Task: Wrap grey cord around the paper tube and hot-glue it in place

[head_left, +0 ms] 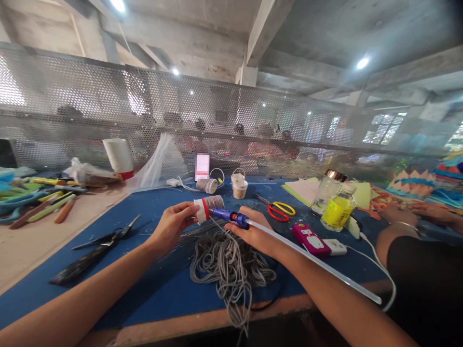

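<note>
My left hand [177, 220] grips a paper cup [201, 212] lying sideways in the air, white with a red band and grey cord wound round part of it. My right hand [255, 229] is closed on a blue hot glue gun [229, 217], whose nozzle points at the cup by the red band. A long translucent glue stick [318, 262] sticks out of the gun's back, along my right forearm. Beneath both hands a tangled heap of grey cord [235, 274] lies on the blue mat and hangs over the table's front edge; one strand runs up to the cup.
Black-handled scissors [97, 253] lie left, red-and-yellow scissors [280, 209] right. Behind stand a phone [202, 166] and small cord-wrapped cups [238, 185]. Rightward are a magenta device [311, 239], a yellow bottle [338, 209], a glass jar [327, 192] and another person's hands [401, 214]. Stacked cups [118, 156] stand left.
</note>
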`<state>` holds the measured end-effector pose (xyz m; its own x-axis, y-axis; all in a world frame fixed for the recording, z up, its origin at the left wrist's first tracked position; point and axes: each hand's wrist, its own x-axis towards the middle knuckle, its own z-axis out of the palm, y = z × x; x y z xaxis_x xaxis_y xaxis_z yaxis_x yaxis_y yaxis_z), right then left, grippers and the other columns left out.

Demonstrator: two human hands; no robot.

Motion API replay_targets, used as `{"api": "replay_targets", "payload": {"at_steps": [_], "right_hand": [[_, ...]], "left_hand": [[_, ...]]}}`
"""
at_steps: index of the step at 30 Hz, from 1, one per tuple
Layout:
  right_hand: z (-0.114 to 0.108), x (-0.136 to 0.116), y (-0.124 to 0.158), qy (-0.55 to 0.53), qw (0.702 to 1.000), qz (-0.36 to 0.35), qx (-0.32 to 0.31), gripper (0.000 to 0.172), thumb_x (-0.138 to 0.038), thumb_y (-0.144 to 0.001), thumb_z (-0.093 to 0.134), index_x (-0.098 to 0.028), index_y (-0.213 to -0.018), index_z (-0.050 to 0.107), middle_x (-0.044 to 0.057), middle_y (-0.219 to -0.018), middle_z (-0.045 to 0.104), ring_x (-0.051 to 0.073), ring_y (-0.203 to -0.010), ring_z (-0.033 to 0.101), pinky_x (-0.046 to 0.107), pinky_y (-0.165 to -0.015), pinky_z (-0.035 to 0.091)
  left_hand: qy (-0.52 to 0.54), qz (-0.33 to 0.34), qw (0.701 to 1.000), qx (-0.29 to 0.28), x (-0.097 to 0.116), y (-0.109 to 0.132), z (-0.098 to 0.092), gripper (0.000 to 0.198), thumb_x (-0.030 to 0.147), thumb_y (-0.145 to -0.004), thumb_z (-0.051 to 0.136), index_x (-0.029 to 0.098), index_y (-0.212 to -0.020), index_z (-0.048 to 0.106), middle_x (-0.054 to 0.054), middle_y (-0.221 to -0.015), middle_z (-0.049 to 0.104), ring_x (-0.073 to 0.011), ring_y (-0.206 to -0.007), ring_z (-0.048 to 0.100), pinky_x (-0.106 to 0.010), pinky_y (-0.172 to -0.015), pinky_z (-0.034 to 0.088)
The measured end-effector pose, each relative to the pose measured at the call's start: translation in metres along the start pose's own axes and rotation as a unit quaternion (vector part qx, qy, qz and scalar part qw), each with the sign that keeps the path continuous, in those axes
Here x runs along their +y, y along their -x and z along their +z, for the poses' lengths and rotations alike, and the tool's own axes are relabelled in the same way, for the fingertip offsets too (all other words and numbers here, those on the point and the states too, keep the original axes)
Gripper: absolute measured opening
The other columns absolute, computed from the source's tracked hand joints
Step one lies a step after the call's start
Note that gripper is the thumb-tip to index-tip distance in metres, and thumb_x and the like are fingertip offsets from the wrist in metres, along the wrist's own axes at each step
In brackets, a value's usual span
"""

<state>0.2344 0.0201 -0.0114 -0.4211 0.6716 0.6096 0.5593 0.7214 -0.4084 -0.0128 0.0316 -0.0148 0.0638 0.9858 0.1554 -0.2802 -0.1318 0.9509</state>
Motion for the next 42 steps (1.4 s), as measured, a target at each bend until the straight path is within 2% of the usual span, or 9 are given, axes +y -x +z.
{"api": "replay_targets", "payload": {"at_steps": [9, 19, 34, 42], "right_hand": [[0.0001, -0.0001, 0.0002, 0.011, 1.0, 0.002, -0.011, 0.034, -0.049, -0.088, 0.061, -0.019, -0.074, 0.053, -0.002, -0.075, 0.053, 0.01, -0.066, 0.05, 0.022, -0.061, 0.034], [-0.0013, -0.0024, 0.0001, 0.022, 1.0, 0.005, -0.013, 0.035, -0.049, -0.087, 0.061, -0.02, -0.072, 0.052, -0.002, -0.074, 0.053, 0.01, -0.064, 0.05, 0.022, -0.06, 0.034], [-0.0029, -0.0038, -0.0001, 0.033, 0.999, 0.002, -0.02, 0.035, -0.048, -0.087, 0.062, -0.019, -0.071, 0.051, -0.002, -0.073, 0.053, 0.009, -0.063, 0.049, 0.022, -0.059, 0.034], [-0.0019, -0.0026, 0.0, 0.039, 0.999, -0.007, -0.023, 0.035, -0.048, -0.088, 0.061, -0.019, -0.071, 0.053, -0.003, -0.072, 0.051, 0.009, -0.062, 0.048, 0.022, -0.058, 0.033]], "left_hand": [[0.003, -0.002, 1.0, -0.001, 0.0012, -0.0007, 0.0018, 0.016, 0.029, -0.072, 0.078, 0.015, -0.073, 0.071, -0.001, -0.071, 0.064, -0.0129, -0.068, 0.058, -0.024, -0.069, 0.049], [0.002, -0.004, 1.0, 0.015, 0.0026, 0.0, 0.0023, 0.018, 0.03, -0.067, 0.08, 0.015, -0.072, 0.072, -0.001, -0.067, 0.065, -0.0129, -0.062, 0.058, -0.027, -0.068, 0.048], [0.007, -0.005, 1.0, 0.017, 0.0015, -0.0011, 0.0, 0.019, 0.03, -0.069, 0.079, 0.014, -0.073, 0.071, -0.001, -0.067, 0.063, -0.0148, -0.07, 0.06, -0.026, -0.07, 0.05], [0.013, -0.005, 1.0, 0.021, 0.0025, -0.0003, 0.0014, 0.018, 0.029, -0.068, 0.079, 0.014, -0.072, 0.071, -0.002, -0.071, 0.066, -0.0148, -0.07, 0.062, -0.026, -0.07, 0.05]]}}
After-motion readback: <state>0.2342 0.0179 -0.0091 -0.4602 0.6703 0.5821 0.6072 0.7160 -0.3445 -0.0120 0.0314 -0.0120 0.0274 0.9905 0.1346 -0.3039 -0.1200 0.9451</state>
